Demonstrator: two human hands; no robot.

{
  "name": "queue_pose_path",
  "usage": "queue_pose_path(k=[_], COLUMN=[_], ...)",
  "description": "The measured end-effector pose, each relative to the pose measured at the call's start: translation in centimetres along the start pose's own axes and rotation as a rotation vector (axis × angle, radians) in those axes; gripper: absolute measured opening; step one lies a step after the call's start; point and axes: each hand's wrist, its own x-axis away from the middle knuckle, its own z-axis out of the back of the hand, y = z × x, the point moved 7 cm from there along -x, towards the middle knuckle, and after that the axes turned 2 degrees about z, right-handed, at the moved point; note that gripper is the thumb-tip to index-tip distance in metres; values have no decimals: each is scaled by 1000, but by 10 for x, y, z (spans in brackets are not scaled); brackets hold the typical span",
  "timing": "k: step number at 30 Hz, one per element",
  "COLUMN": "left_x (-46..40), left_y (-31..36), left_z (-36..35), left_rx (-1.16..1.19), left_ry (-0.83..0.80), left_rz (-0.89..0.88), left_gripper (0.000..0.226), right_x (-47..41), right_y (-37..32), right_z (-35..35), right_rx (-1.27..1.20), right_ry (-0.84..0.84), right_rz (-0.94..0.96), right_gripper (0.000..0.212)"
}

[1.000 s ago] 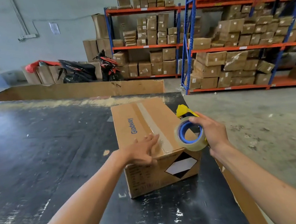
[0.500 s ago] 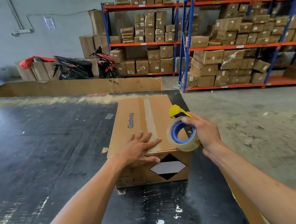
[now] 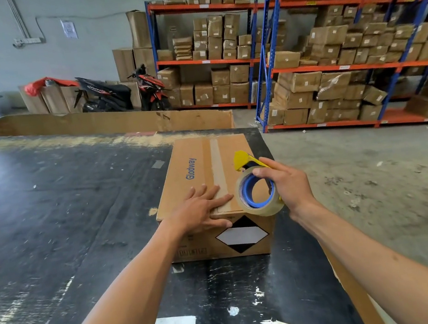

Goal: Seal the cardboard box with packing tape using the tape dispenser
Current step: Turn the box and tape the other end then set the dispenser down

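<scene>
A brown cardboard box [image 3: 197,164] printed "Glodway" sits near the right edge of a black table [image 3: 64,208]. A strip of tape runs along its top seam. My left hand [image 3: 203,209] lies flat on the near part of the box top, fingers spread, thumb over the front edge. My right hand [image 3: 289,184] grips a tape dispenser [image 3: 256,191] with a yellow frame and a clear roll on a blue core. The roll is held over the near right corner of the box, just right of the seam.
A long cardboard sheet [image 3: 120,122] stands along the table's far edge. Past the table's right edge is concrete floor [image 3: 386,180]. Orange-and-blue racks [image 3: 331,70] full of cartons line the back wall, with a parked motorbike [image 3: 116,93] to their left.
The box has turned so its front face is squarer to me. My left hand has slid further onto the top. The dispenser has stayed near the front right corner.
</scene>
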Motion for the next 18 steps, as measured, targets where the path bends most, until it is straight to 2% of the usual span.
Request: queue_pose_path(k=[5,7,8,10,12,14,16,18], left_x=[1,9,16,32,45,53,60,70], left_y=[-1,3,6,8,1,-1,6,18], left_z=[1,9,18,38,49,44,37,40], left_rx=[10,118,276,841,1468,1912,2044,2062], left_ry=[48,61,85,202,350,280,72,-64], left_rz=[-13,-17,-1,99,203,296,371,377], left_gripper=[85,89,86,66,62,67,72,76], right_x=[10,14,16,24,39,63,81,86], right_y=[-8,-11,-12,-21,-40,-61,-74,-74], right_z=[-1,3,6,14,17,15,14,16], right_rx=[10,47,88,272,563,685,673,654], right_ry=[-29,-57,-80,-145,-175,-167,-131,-125], right_rz=[29,66,99,238,548,886,1072,1145], right_gripper=[24,29,34,44,45,45,48,52])
